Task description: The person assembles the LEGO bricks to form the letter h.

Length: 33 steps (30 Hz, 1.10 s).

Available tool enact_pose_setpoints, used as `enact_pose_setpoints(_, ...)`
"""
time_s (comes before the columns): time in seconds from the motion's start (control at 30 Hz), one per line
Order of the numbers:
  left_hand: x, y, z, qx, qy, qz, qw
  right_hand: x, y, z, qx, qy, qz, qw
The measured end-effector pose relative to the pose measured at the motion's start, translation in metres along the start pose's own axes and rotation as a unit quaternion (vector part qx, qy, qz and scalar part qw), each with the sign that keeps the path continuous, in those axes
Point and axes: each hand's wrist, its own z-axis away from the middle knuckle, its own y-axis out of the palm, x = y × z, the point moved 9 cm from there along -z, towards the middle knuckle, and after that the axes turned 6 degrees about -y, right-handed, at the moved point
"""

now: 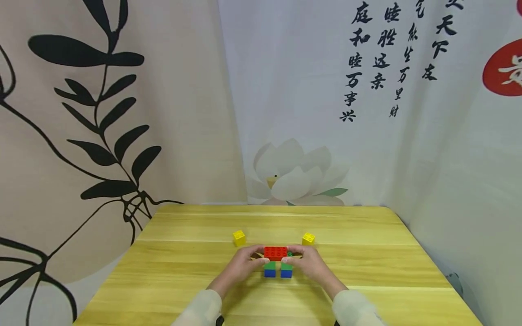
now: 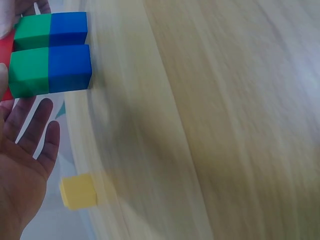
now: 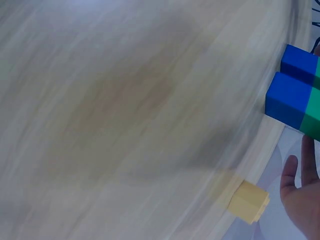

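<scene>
From the head camera I see both of my hands meeting at the near middle of the wooden table [image 1: 183,271], closed in around a small block stack [image 1: 277,262]. The stack has a red plate [image 1: 275,252] on top, bridging two short columns, each a green block [image 1: 270,265] sitting on a blue block [image 1: 269,273]. My left hand [image 1: 244,265] comes in from 9 o'clock and my right hand [image 1: 307,262] from 3 o'clock, and each has its fingertips curled onto an end of the red plate, thumbs tucked toward the columns; I judge this two-sided pinch keeps the plate level and the columns from tipping apart. How hard either hand presses I cannot tell. The left wrist view, though blurred, shows the two green-and-blue columns side by side and touching, with the palm and loosely spread lower fingers beside them rather than wrapped around them. The right wrist view shows the same blue ends and only the edge of the palm. Two loose yellow blocks lie beyond the stack: one [image 1: 239,237] at about 11 o'clock from it, the other [image 1: 308,238] at about 1 o'clock, both near but apart from my hands. Printed curtains [image 1: 122,113] hang behind the table.
</scene>
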Motion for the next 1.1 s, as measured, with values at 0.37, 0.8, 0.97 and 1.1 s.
enact_pose_setpoints(0.37, 0.009, -0.006, 0.002, 0.006, -0.019, 0.009, 0.9998, 0.003, 0.007, 0.0, 0.002, 0.009, -0.005, 1.0)
enact_pose_setpoints(0.8, 0.013, -0.006, 0.004, 0.001, -0.03, 0.035, 0.9989, 0.002, 0.011, 0.003, -0.009, 0.009, -0.014, 1.0)
enact_pose_setpoints(0.97, 0.013, -0.006, 0.006, -0.005, -0.023, 0.057, 0.9981, 0.003, 0.012, 0.004, -0.014, 0.0, -0.016, 1.0)
enact_pose_setpoints(1.1, 0.016, -0.005, 0.006, -0.006, -0.022, 0.071, 0.9973, 0.003, 0.012, 0.004, -0.018, -0.001, -0.012, 1.0)
